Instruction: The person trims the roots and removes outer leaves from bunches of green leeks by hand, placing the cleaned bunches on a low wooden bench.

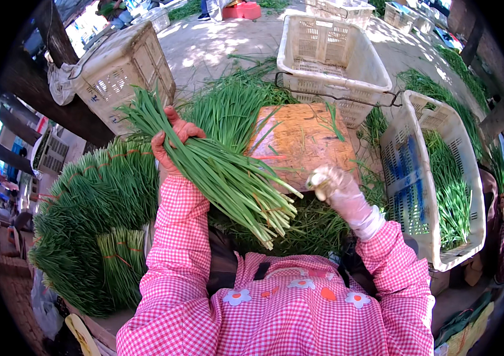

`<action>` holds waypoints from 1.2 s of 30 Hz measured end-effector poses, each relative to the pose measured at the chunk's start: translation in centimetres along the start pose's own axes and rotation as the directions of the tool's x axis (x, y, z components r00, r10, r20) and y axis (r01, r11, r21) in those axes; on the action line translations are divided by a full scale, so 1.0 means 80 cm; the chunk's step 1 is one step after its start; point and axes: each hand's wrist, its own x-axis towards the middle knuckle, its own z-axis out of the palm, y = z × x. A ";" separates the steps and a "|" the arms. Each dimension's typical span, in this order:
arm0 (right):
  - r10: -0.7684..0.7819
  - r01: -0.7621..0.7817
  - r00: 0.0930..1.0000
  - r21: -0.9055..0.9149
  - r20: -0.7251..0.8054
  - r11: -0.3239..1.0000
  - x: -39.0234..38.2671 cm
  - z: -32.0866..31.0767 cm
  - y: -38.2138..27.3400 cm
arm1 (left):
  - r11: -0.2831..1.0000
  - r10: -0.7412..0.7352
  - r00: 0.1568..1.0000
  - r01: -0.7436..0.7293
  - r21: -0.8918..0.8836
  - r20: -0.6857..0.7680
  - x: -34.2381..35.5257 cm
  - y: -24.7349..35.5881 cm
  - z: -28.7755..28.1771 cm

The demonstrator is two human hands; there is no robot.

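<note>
My bare left hand [176, 139] is wrapped round a loose bunch of green chives [219, 163]. Their leafy tips point to the far left, and the pale cut ends slant down to the right in front of me. Just right of those ends, apart from them, is my right hand [332, 184] in a whitish, soiled glove. Its fingers are curled in, and whatever they may hold is hidden. Behind the bunch stands a worn wooden board [305, 139] with a few stray leaves on it. More loose chives [222, 113] lie along the board's left side.
Tied chive bundles [98, 202] are packed at my left. A white crate [433, 184] holding chives stands at my right. Beyond the board is another white crate [335, 65] with a wire handle; a further crate [124, 77] stands far left. Trimmings [305, 228] lie below my hands.
</note>
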 end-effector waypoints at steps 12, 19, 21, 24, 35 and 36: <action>-0.635 0.602 0.740 -0.642 0.223 0.475 0.011 0.033 -0.037 | 0.995 0.097 0.978 -0.091 0.044 -0.182 -0.002 0.006 -0.004; -0.388 0.360 0.917 -0.220 -0.097 0.907 0.022 0.038 -0.018 | 0.970 -0.033 0.961 0.097 0.222 -0.274 -0.006 -0.019 0.001; -0.121 0.134 0.957 0.033 -0.262 0.990 0.024 0.030 -0.024 | 0.961 -0.098 0.939 0.175 0.214 -0.331 -0.007 -0.017 -0.003; 0.035 0.094 0.964 0.456 -0.265 0.885 0.023 0.016 -0.031 | 0.929 -0.193 0.892 0.300 0.215 -0.409 -0.009 -0.003 -0.027; 0.049 -0.027 0.813 0.045 -0.580 0.999 0.026 -0.111 0.011 | 0.961 -0.140 0.836 0.244 0.131 -0.531 -0.005 0.001 -0.042; 0.078 -0.114 0.870 -0.045 -0.487 0.992 0.024 -0.101 0.011 | 0.967 -0.110 0.830 0.217 0.134 -0.547 -0.006 0.002 -0.040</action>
